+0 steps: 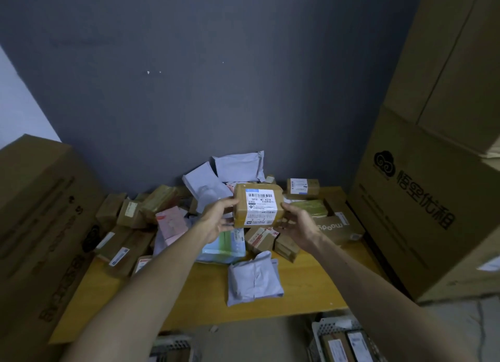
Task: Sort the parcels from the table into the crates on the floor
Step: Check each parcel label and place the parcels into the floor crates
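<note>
Nearest, at the bottom edge, two pale perforated crates stand on the floor. The right crate (322,328) holds a few flat brown parcels with white labels lying side by side, though the frame cuts off its lower part. The left crate (173,345) shows only a strip of its rim, and what lies in it is too dark to make out. Above them runs the front edge of the yellow table (311,288), with a grey mailer bag (254,278) lying near that edge. Both bare forearms reach forward over the table. The left hand (216,222) and right hand (297,226) grip a brown box (258,206) between them, one at each end, thumbs on top and fingers curled under, so it is lifted clear above the table with its white barcode label facing the camera. Below and behind it is the pile of parcels (151,213), brown boxes, pink and grey bags overlapping, many half hidden by one another. Tall cardboard cartons stand at the left (40,213) and right (419,199), both cropped, against a dark grey wall (216,77).
</note>
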